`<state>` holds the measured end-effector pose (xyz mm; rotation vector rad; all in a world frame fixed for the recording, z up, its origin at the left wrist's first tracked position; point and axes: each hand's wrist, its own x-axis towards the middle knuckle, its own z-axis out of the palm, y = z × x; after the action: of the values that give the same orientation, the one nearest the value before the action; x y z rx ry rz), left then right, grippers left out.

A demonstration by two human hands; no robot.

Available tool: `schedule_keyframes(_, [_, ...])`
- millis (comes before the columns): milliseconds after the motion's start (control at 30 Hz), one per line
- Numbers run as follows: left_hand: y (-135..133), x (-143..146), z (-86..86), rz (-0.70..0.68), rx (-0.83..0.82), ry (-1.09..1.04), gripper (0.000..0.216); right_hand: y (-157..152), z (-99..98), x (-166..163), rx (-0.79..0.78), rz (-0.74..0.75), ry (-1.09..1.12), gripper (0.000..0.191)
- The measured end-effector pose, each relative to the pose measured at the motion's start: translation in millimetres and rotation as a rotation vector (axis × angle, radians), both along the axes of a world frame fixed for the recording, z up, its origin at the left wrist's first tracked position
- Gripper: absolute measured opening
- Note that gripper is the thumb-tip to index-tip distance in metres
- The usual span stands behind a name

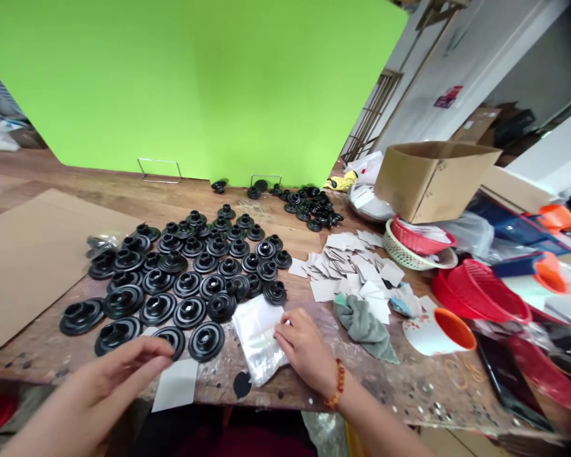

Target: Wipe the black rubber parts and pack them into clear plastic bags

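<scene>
My left hand (118,381) hovers at the front left, its fingers stretched out and the thumb a little apart. Its fingertips are beside a black round plastic base (170,336) with a raised hub, and I see nothing held in them. Below them a grey card square (176,384) lies at the table's front edge. My right hand (307,349) has its fingers closed on the right edge of a stack of clear plastic bags (257,336). Many more black bases (190,311) stand in loose rows behind both hands.
Grey card squares (347,260) lie scattered at right, near a grey cloth (366,327) and a white-and-orange tube (438,331). Red baskets (485,292) and a cardboard box (433,181) stand farther right. Small black knobs (314,206) sit before a green board (195,89). Cardboard (38,254) covers the left.
</scene>
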<state>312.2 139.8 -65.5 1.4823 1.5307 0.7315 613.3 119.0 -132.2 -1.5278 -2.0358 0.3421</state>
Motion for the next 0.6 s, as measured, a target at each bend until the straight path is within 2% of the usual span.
schedule_keyframes(67, [-1.2,29.4,-6.4,-0.272,0.005,0.041,0.03,6.9,-4.3,-9.1,0.036,-0.066,-0.089,0.017])
schedule_keyframes(133, [-10.8,64.1,-19.3,-0.422,0.094,0.148,0.023,16.0,-5.3,-14.3,0.038,-0.109,-0.167,0.017])
schedule_keyframes(167, [-16.7,80.6,-27.8,-0.454,0.175,0.208,0.026,19.8,-5.5,-16.4,0.03,-0.122,-0.204,0.016])
schedule_keyframes(267, [-29.5,116.2,-55.9,-0.359,0.352,0.396,0.047,24.4,-8.5,-23.5,0.008,-0.159,-0.281,0.014])
schedule_keyframes(367, [-31.2,126.0,-77.0,-0.307,0.403,0.455,0.053,21.0,-15.8,-30.6,0.045,-0.188,-0.301,0.012])
schedule_keyframes(500, [-26.8,118.5,-88.5,-0.301,0.339,0.384,0.053,16.6,-18.4,-33.6,0.1,-0.204,-0.189,0.017])
schedule_keyframes(600, [-21.9,114.3,-89.7,-0.284,0.258,0.322,0.055,14.0,-3.2,-30.1,0.199,-0.247,0.052,0.018])
